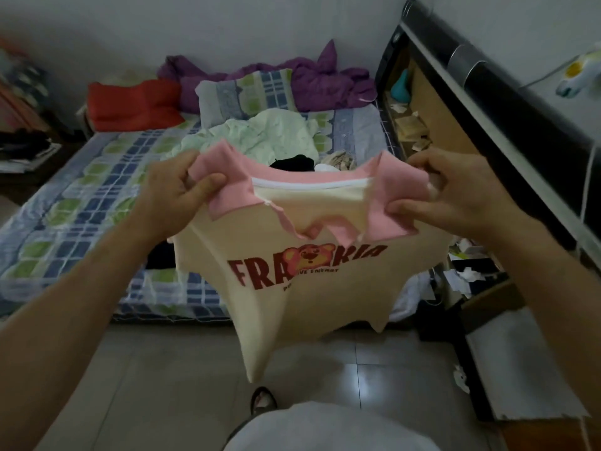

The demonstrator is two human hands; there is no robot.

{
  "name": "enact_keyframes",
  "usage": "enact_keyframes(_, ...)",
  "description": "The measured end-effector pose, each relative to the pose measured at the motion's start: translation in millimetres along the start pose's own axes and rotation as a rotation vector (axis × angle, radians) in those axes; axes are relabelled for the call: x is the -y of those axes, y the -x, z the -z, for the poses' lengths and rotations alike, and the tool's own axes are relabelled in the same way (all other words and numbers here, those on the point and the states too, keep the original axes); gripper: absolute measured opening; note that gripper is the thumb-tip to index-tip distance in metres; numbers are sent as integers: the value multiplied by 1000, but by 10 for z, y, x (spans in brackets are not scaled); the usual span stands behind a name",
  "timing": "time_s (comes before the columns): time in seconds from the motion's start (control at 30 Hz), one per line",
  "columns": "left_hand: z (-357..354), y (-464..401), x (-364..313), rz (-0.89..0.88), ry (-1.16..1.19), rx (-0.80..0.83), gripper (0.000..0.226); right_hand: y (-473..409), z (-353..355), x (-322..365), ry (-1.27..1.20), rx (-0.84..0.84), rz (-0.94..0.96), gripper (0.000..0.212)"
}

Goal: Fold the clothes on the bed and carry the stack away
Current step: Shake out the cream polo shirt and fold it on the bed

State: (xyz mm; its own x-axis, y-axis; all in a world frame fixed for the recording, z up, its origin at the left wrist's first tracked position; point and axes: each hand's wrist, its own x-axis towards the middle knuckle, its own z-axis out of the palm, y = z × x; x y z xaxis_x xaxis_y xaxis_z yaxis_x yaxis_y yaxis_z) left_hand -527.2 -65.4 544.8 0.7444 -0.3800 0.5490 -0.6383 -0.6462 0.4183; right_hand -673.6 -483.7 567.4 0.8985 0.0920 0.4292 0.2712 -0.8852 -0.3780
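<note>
Checked bed (pixel 81 203), hands (pixel 177 187) gripping shirt (pixel 292 304)

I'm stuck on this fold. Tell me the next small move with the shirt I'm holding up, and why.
Probably lower the shirt flat onto the bare near part of the bed. Your left hand and right hand pinch its pink shoulders, and it hangs in the air over the floor, rumpled, so it cannot be folded neatly there. The other clothes lie farther back.
</note>
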Motion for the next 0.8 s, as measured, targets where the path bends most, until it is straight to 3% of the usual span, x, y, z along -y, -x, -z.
enact_keyframes(0.17,-13,39,28,-49,-83,58,53,19,-194,-9,-2,127,-77,38)
enact_keyframes(0.5,-288,148,540,21,-87,396,55,-27,-997,-402,-128,298,-206,25)
enact_keyframes(0.8,-1103,-252,1671,120,-48,584,50,-596,-2088,-839,-135,363,-406,25)
